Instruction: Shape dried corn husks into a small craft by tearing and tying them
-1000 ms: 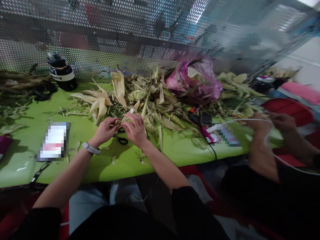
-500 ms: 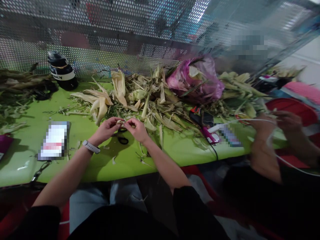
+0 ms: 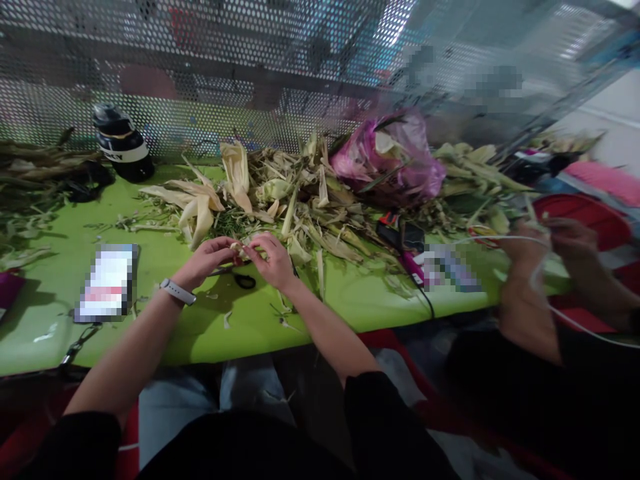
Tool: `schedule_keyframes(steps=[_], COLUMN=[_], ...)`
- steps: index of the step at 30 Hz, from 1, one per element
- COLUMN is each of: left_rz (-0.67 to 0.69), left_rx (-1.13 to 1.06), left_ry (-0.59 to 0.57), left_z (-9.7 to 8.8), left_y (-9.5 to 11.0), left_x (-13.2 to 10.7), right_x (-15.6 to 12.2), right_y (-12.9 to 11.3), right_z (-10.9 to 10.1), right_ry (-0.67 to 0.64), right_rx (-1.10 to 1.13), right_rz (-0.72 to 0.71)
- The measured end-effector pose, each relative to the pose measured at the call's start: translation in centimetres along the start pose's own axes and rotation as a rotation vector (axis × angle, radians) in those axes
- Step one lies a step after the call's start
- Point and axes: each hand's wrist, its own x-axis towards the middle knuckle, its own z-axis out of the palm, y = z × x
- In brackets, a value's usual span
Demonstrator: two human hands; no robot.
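Note:
My left hand (image 3: 213, 260) and my right hand (image 3: 273, 262) meet over the table, fingertips pinched from both sides on a small pale piece of corn husk (image 3: 239, 251). Fingers partly cover the piece, so its full shape is hidden. Just below my hands lie scissors, a black handle loop (image 3: 245, 282) showing. Beyond my fingers spreads a heap of dry corn husks (image 3: 320, 207), with a folded pale husk (image 3: 197, 217) at its near left side. A light wristband (image 3: 179, 291) circles my left wrist.
On the green table (image 3: 280, 333) are a phone (image 3: 106, 283) at left and a dark bottle (image 3: 123, 143) behind it. A pink plastic bag (image 3: 390, 160) stands at the back against a perforated metal screen (image 3: 200, 73). A co-worker's hands (image 3: 550, 240) are at right, near a white cable.
My hands have shifted slightly; the left has moved a little left, and the pale piece between my fingers shows more. The view has moved slightly.

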Motion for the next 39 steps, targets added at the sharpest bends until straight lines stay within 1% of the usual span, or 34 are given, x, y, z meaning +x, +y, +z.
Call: schedule_keyframes(steps=[4,7,10,13,16,20,23,26,29,31,34,37,39], left_rz=[0.035,0.058,0.061,0.061,0.072,0.119,0.160,0.173,0.165,0.167,0.173,0.159,0.144], left_rx=[-0.109,-0.119,-0.139,-0.150,-0.133,-0.141,-0.190,-0.199,-0.196,-0.173,-0.122,-0.138,-0.176], left_ry=[0.099,0.142,0.143,0.144,0.112,0.067,0.086,0.117,0.104,0.086,0.107,0.145,0.141], left_z=[-0.1,0.0,0.1,0.1,0.2,0.3,0.2,0.4,0.7,0.9,1.0,1.0,1.2], left_y=[-0.2,-0.1,-0.1,-0.3,-0.3,-0.4,-0.6,-0.9,-1.1,-1.3,-1.7,-1.9,-1.9], left_x=[0.2,0.3,0.2,0.2,0.2,0.3,0.6,0.8,0.8,0.7,0.6,0.6,0.5], right_x=[-0.1,-0.2,-0.2,-0.2,-0.2,-0.4,-0.5,-0.5,-0.5,-0.5,-0.6,-0.6,-0.7], right_y=[0.0,0.0,-0.1,-0.2,-0.2,-0.1,-0.1,-0.3,-0.6,-0.8,-1.0,-1.3,-1.4], right_z=[-0.1,-0.1,0.0,0.0,-0.1,-0.2,-0.2,-0.1,0.0,0.0,-0.1,-0.1,0.0], right_ry=[0.065,0.032,0.034,0.098,0.144,0.181,0.184,0.216,0.249,0.243,0.189,0.143,0.120], right_rx=[-0.173,-0.224,-0.227,-0.208,-0.188,-0.235,-0.252,-0.209,-0.127,-0.096,-0.164,-0.251,-0.279], right_rz=[-0.116,-0.164,-0.164,-0.193,-0.220,-0.175,-0.108,-0.099,-0.109,-0.091,-0.067,-0.088,-0.118])
